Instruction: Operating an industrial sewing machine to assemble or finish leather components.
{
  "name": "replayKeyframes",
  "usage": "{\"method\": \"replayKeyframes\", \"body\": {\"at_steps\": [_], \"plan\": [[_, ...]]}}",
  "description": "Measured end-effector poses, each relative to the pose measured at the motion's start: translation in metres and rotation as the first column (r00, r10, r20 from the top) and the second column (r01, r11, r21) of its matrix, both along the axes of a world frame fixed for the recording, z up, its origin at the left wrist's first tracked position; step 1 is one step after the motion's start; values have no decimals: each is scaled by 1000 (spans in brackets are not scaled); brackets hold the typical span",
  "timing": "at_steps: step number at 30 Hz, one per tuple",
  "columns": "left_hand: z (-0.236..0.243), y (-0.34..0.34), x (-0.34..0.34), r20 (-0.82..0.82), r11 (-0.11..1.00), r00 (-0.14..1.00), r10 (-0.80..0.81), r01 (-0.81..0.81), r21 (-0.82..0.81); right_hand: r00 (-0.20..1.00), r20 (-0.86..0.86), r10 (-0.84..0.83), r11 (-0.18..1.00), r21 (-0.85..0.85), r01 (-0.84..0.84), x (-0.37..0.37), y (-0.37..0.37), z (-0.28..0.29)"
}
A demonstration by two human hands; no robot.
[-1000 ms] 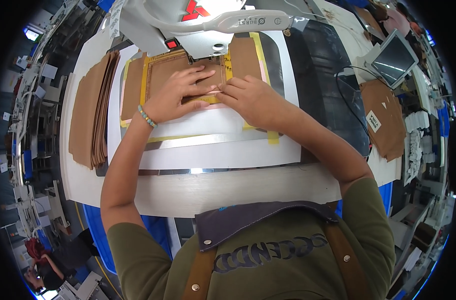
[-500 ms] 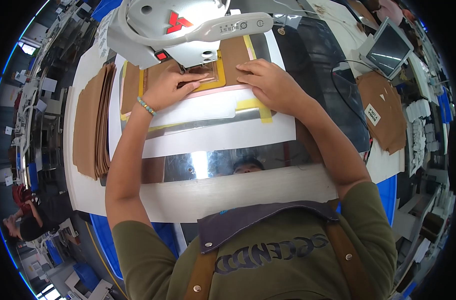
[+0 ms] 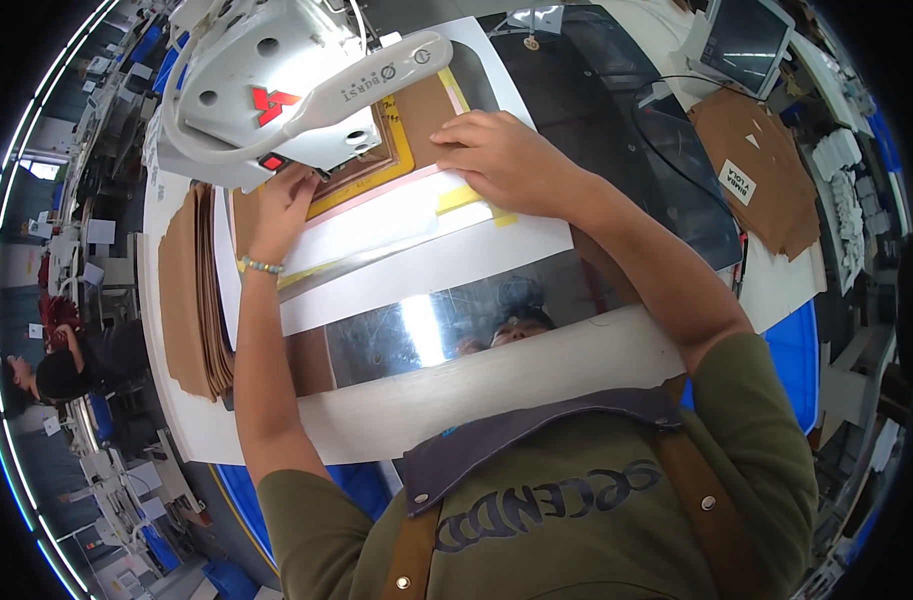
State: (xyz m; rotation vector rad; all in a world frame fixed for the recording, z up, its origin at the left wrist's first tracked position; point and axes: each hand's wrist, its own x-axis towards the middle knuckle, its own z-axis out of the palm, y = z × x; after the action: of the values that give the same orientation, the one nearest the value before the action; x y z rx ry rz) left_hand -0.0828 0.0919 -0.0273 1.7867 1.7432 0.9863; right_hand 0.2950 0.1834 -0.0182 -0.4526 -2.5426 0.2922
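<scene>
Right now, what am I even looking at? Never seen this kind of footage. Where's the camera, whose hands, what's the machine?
The camera is a wide fisheye worn on the person's head, looking down, so straight edges curve near the rim. The two forearms rising from the bottom belong to the wearer.

The white machine at the top looks like an industrial sewing machine head. Under it lies a flat template with yellow edges holding a brown piece. The left hand, with a bead bracelet, presses flat on it by the machine; the right hand presses on its right side. Neither grips anything.

On the white table, a shiny metal plate mirrors the wearer. A stack of brown cut pieces sits left, more brown pieces right, and a small screen top right. Another person is at the far left edge.
</scene>
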Motion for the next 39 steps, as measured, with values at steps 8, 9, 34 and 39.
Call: {"method": "replayKeyframes", "body": {"at_steps": [8,9,34,39], "plan": [[27,-79,-76,-334,987,930,152,-159,8,996,70,57,998,-14,-56,1,-6,0],[26,-86,-82,-387,985,909,152,-172,-17,996,71,57,998,-14,-56,1,-7,0],[19,-43,-33,-429,1000,903,-11,6,-13,983,114,144,985,75,-153,5,-60,25],[6,-29,5,-365,996,930,44,-10,94,987,102,125,988,80,-133,11,-51,10]]}}
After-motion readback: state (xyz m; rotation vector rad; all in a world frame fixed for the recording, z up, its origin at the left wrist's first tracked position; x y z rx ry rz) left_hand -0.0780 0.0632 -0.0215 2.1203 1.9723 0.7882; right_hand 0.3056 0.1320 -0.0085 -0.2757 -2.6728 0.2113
